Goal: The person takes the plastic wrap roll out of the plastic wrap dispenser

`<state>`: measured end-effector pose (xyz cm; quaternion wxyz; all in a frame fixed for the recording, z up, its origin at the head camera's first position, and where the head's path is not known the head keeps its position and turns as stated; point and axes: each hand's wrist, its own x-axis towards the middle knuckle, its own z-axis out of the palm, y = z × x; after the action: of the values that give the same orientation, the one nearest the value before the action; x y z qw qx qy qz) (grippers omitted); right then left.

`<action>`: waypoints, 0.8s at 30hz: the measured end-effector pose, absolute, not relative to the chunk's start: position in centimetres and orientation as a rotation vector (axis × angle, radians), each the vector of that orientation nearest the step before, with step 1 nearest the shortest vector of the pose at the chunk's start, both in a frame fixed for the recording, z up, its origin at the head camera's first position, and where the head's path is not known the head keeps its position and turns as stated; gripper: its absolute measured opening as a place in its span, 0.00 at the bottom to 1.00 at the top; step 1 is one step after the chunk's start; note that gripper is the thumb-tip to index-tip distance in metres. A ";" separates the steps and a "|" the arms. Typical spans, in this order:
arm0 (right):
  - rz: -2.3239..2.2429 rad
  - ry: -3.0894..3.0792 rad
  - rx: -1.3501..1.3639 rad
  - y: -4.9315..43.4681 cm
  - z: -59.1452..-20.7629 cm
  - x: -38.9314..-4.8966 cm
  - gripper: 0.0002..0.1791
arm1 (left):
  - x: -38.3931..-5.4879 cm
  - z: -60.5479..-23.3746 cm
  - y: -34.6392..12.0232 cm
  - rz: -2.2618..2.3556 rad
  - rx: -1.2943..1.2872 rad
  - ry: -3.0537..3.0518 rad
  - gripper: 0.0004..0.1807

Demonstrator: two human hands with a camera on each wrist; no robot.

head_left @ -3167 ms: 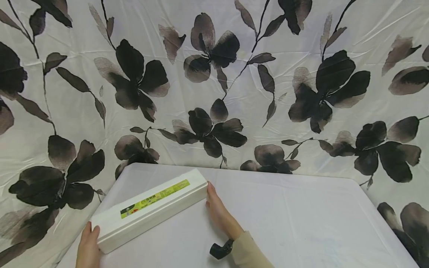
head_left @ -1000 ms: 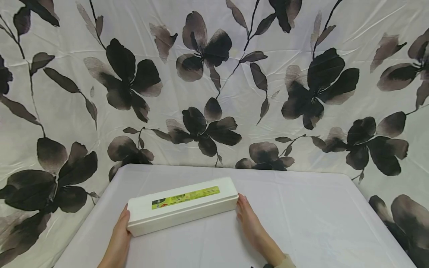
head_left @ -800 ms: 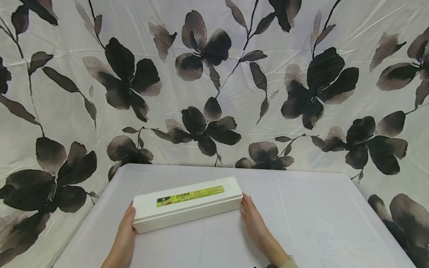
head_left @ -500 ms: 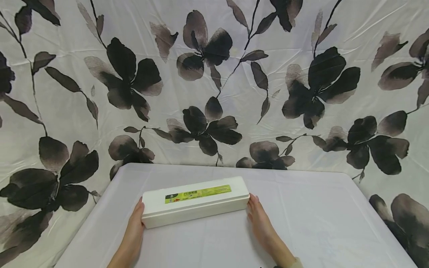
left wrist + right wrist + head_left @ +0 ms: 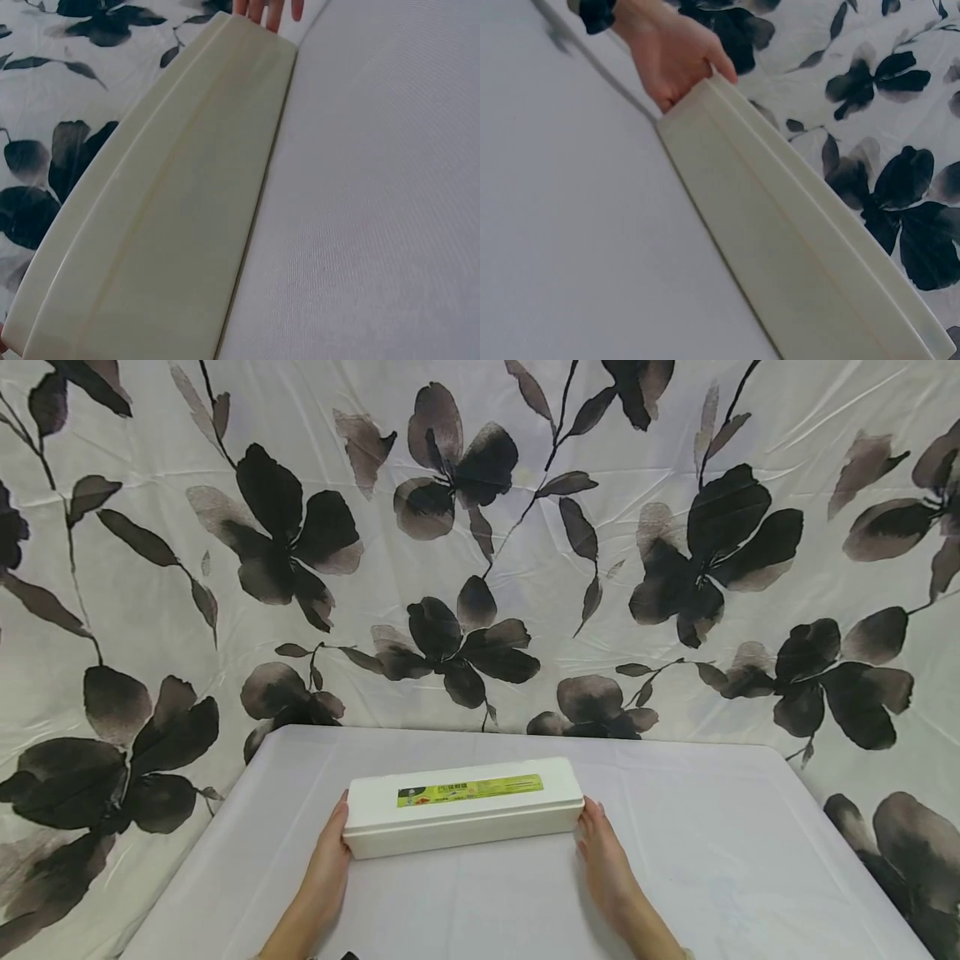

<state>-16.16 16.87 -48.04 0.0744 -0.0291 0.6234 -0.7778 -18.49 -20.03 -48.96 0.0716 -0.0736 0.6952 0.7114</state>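
A long white cling film box (image 5: 465,828) with a yellow-green label on its lid lies crosswise over the table, its right end slightly farther back. My left hand (image 5: 327,860) holds its left end; in the right wrist view that left hand (image 5: 667,60) has the thumb at the upper edge and the fingers lower on the end. At the opposite end my right hand (image 5: 609,868) holds the box, fingers against the end face. The left wrist view shows the box's long front side (image 5: 172,195) and the right hand's fingers (image 5: 257,10) at the far end.
A white cloth covers the table (image 5: 712,835), whose rounded back corners show. Behind it hangs a white curtain with dark flowers (image 5: 450,643). A black wrist-worn device (image 5: 596,13) sits on the left wrist.
Both hands have carried the box rightward from the table's left side toward the middle. It has also turned from a steep slant to nearly parallel with the back edge.
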 end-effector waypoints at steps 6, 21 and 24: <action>-2.338 1.880 -0.084 18.0 -48.0 -15.8 0.45 | -19.2 -49.0 -18.8 2.142 -0.205 2.082 0.37; -2.383 1.879 -0.101 21.0 -48.1 -14.7 0.45 | -20.4 -49.1 -15.7 2.153 -0.153 2.096 0.36; -2.381 1.882 -0.083 21.5 -48.0 -14.5 0.45 | -20.6 -49.2 -15.1 2.153 -0.153 2.094 0.36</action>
<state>-14.52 21.50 -48.04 0.0526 -0.0275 0.6190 -0.7832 -20.61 -15.10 -49.18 0.0668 -0.0508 0.6948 0.7143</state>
